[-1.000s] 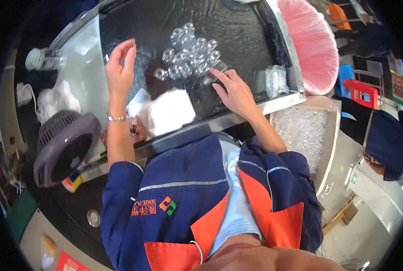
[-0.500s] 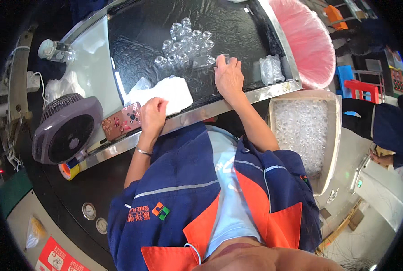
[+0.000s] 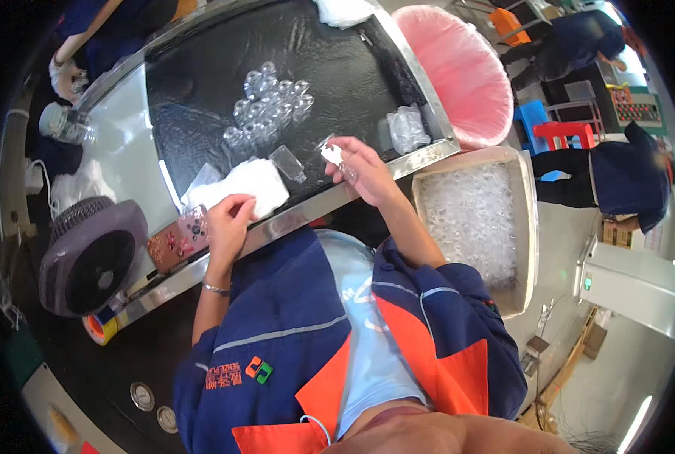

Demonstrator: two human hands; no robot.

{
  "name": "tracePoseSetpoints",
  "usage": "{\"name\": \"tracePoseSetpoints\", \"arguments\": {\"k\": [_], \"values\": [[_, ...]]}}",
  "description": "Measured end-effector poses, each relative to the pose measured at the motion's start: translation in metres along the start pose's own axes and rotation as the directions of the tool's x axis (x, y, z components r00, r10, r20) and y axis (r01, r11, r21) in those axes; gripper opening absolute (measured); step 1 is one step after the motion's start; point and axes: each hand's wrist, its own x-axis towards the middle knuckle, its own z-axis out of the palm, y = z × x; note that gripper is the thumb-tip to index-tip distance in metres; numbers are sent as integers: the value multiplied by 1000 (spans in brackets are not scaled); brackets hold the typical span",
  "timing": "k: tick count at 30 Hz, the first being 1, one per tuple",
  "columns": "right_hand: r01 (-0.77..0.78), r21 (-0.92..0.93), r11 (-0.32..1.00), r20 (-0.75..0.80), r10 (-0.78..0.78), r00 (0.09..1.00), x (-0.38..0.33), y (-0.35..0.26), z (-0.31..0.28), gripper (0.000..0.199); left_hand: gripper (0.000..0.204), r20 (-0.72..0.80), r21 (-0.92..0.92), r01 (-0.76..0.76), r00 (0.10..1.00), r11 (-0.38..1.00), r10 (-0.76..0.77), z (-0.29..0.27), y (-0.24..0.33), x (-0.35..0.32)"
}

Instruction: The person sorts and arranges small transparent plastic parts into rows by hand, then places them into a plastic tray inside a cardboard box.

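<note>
One box (image 3: pixel 525 227) of clear vials (image 3: pixel 470 219)

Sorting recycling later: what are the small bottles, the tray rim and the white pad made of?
Small bottles: clear and glossy, glass or plastic, can't tell which. Tray rim: shiny silver metal, probably stainless steel, mirror-like. White pad by the left hand: soft, matte, probably cloth or tissue.

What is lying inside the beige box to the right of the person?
The beige box is filled with small clear plastic pieces, heaped nearly to its rim. Whatever lies beneath the top layer is covered, and the right forearm hides its near-left edge.
</note>
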Motion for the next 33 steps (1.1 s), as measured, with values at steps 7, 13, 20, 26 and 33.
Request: {"name": "tracePoseSetpoints", "arguments": {"k": [7, 13, 20, 26, 33], "values": [[-436, 102, 894, 381, 370, 847, -10, 29, 54, 41, 5, 156, 102, -206, 970, 973, 189, 24, 4, 5], [-199, -14, 980, 133, 199, 971, -16, 44, 55, 34, 5, 91, -144, -163, 980, 976, 177, 25, 12, -9], [-50, 58, 997, -35, 52, 998, -16, 58, 75, 27, 10, 425, 31, -781, 575, 624, 699, 67, 32, -17], [325, -775, 543, 34, -477, 878, -3, 21, 35, 25, 15, 307, 139, -520, 832, 843, 463, 52, 31, -14], [-303, -918, -256, -54, -676, 735, 11, -7, -64, 29, 25, 107, 600, -382, 909, 703, 403, 7, 8, 9]]}}
